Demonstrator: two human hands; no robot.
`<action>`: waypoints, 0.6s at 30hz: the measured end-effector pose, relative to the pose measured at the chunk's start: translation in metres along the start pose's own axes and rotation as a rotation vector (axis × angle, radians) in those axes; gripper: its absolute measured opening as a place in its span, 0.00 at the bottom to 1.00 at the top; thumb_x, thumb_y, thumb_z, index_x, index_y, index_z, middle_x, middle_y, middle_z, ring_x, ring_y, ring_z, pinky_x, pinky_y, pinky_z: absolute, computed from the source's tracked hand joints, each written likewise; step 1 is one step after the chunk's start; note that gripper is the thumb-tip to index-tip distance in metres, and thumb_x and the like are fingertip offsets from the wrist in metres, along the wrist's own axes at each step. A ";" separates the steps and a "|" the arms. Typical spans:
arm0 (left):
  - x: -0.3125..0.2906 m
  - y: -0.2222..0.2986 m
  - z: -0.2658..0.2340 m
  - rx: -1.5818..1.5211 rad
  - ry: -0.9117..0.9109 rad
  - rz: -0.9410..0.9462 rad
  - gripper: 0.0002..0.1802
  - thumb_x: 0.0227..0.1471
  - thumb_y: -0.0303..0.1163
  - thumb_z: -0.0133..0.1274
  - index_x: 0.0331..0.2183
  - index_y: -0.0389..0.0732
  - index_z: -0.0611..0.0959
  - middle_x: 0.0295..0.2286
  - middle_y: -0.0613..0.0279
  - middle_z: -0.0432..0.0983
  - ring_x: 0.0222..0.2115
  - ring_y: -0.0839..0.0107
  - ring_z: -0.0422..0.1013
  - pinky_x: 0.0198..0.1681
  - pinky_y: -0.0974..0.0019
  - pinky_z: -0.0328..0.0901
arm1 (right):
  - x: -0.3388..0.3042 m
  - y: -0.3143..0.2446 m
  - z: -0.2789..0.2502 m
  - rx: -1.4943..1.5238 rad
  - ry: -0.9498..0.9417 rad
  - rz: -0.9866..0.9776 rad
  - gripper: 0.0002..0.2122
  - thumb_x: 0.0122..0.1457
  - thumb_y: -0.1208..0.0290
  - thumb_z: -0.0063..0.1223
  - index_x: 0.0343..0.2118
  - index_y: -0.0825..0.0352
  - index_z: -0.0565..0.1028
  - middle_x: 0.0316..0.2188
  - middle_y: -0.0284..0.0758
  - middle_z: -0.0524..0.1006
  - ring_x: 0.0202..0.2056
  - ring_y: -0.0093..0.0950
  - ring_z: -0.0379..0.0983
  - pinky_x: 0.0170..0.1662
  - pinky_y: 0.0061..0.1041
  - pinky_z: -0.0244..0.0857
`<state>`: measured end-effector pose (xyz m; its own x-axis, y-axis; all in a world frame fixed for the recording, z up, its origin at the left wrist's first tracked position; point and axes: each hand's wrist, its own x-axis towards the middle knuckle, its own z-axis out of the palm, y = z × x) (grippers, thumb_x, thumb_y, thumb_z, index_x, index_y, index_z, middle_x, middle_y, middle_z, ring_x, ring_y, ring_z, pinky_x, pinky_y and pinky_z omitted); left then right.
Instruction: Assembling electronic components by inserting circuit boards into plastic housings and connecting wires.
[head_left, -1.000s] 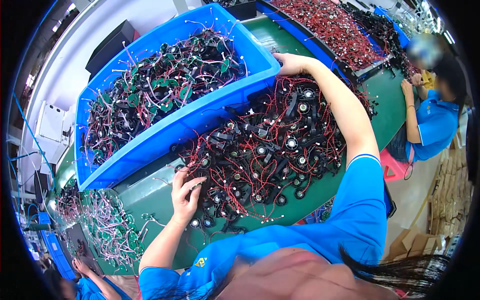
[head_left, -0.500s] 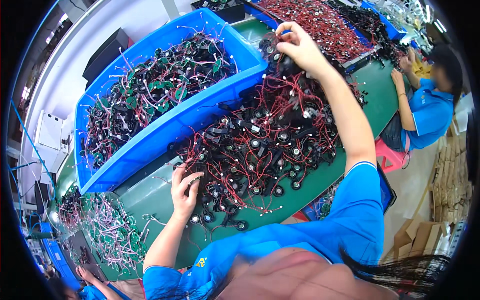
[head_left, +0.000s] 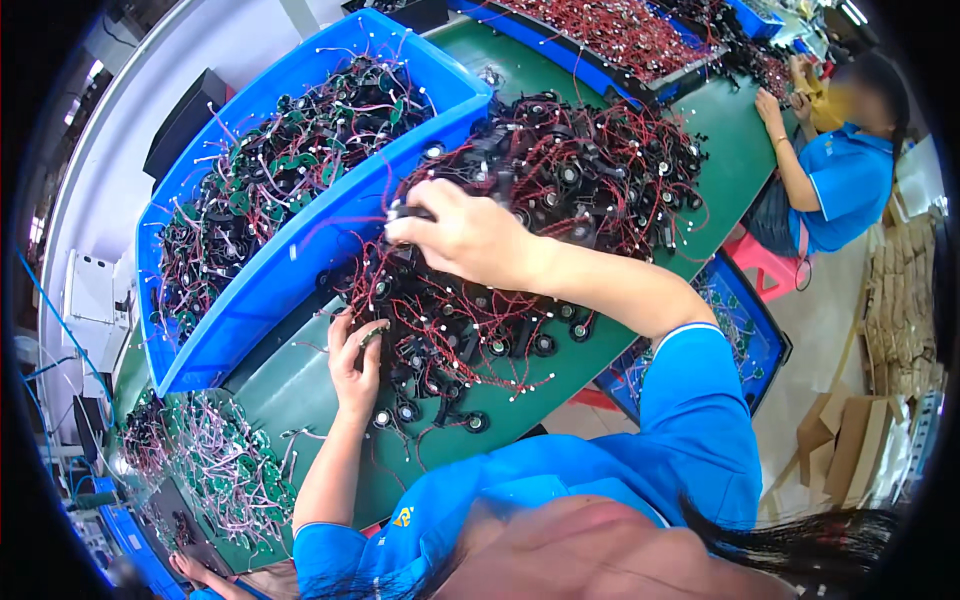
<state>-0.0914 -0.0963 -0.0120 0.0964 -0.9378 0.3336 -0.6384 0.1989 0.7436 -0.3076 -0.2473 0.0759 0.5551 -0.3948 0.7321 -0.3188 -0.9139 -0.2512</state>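
Over the pile's left side, my right hand is closed, thumb and fingers pinching a small black speaker. Its red wires trail blurred toward the blue bin. My left hand stays low at the pile's left edge, with thumb and fingertips pinched on what looks like a small circuit board, seen nearly edge-on. Beneath and beyond both hands spreads a heap of black speakers with twisted red wires. The long blue bin beside it holds green round boards joined to black parts and pale wires.
Wired green boards lie on the green table at left. A tray of red wires stands at the far side. Under the table's near edge is a blue tray. A co-worker sits at right by a pink stool.
My right hand has swung left and nearer from the pile's far end, and the clump of wired speakers it lifted there is down. My left hand has barely moved.
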 end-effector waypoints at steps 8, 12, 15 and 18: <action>0.001 0.002 0.001 -0.026 -0.015 -0.006 0.12 0.46 0.27 0.51 0.36 0.44 0.82 0.47 0.53 0.64 0.50 0.56 0.59 0.53 0.59 0.53 | 0.017 -0.010 -0.058 -0.308 -0.136 -0.092 0.27 0.40 0.62 0.61 0.49 0.50 0.70 0.40 0.33 0.70 0.32 0.30 0.69 0.37 0.26 0.67; -0.006 0.002 -0.007 -0.020 0.014 -0.016 0.12 0.46 0.28 0.51 0.36 0.44 0.82 0.47 0.53 0.65 0.50 0.57 0.59 0.53 0.60 0.53 | 0.008 0.026 -0.123 -0.180 0.143 0.425 0.13 0.53 0.64 0.55 0.42 0.56 0.75 0.31 0.28 0.76 0.27 0.21 0.69 0.30 0.17 0.62; -0.001 0.003 -0.003 -0.026 -0.020 0.014 0.12 0.47 0.28 0.50 0.36 0.43 0.82 0.48 0.52 0.65 0.51 0.56 0.58 0.53 0.61 0.53 | -0.056 0.141 -0.167 -0.492 0.510 0.607 0.11 0.54 0.60 0.48 0.34 0.59 0.78 0.29 0.33 0.77 0.28 0.30 0.71 0.30 0.27 0.64; 0.001 0.000 -0.001 -0.017 -0.027 0.013 0.12 0.49 0.28 0.49 0.37 0.43 0.82 0.48 0.50 0.64 0.52 0.56 0.58 0.54 0.62 0.52 | -0.132 0.205 -0.198 -0.942 0.398 1.026 0.18 0.54 0.52 0.46 0.39 0.59 0.77 0.33 0.37 0.77 0.36 0.36 0.71 0.39 0.29 0.65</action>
<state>-0.0906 -0.0968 -0.0114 0.0674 -0.9423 0.3280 -0.6264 0.2159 0.7490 -0.5980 -0.3640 0.0532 -0.4204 -0.6299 0.6531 -0.9020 0.2120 -0.3761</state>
